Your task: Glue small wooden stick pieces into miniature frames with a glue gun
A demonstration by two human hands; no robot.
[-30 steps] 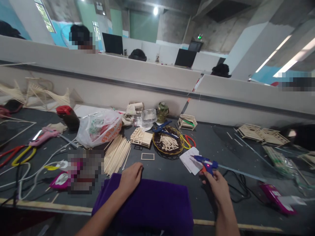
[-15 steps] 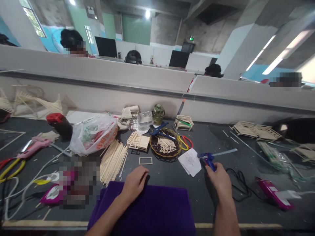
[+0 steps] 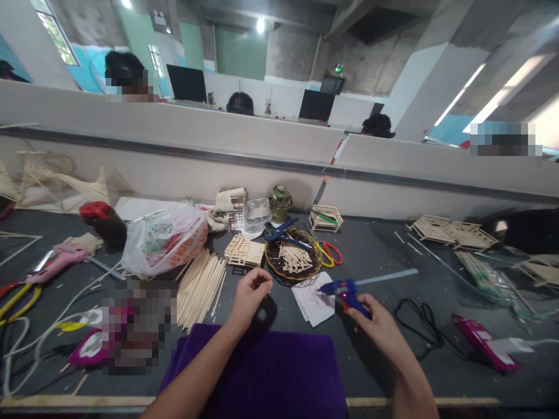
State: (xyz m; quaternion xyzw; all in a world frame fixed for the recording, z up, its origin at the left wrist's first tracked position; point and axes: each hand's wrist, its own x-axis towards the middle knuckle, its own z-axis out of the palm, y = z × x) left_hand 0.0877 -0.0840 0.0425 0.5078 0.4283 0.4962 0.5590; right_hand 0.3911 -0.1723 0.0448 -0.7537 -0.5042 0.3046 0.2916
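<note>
My right hand (image 3: 378,320) is wrapped round the handle of a blue hot glue gun (image 3: 345,289). A small red light glows on the gun, and a long clear glue stick (image 3: 388,277) juts from its rear. Its nozzle points left over a marked white paper (image 3: 321,311). My left hand (image 3: 250,297) hovers above the dark table with thumb and fingers pinched together; what they hold, if anything, is hidden. Beyond it are a stack of small stick frames (image 3: 243,250) and a round yellow-rimmed basket (image 3: 267,265) of short wooden sticks (image 3: 294,258).
Long wooden sticks (image 3: 201,288) lie left of my hand, beside a plastic bag (image 3: 163,238). Purple cloth (image 3: 279,372) covers the front edge. Blue cutters (image 3: 282,230) rest across the basket, near red-and-yellow scissors (image 3: 332,253). A black cord (image 3: 419,320) lies at right.
My right hand has brought the glue gun left, and the paper has shifted left. My left hand has moved forward and right, over where a small rectangular stick frame lay; that frame is now out of sight.
</note>
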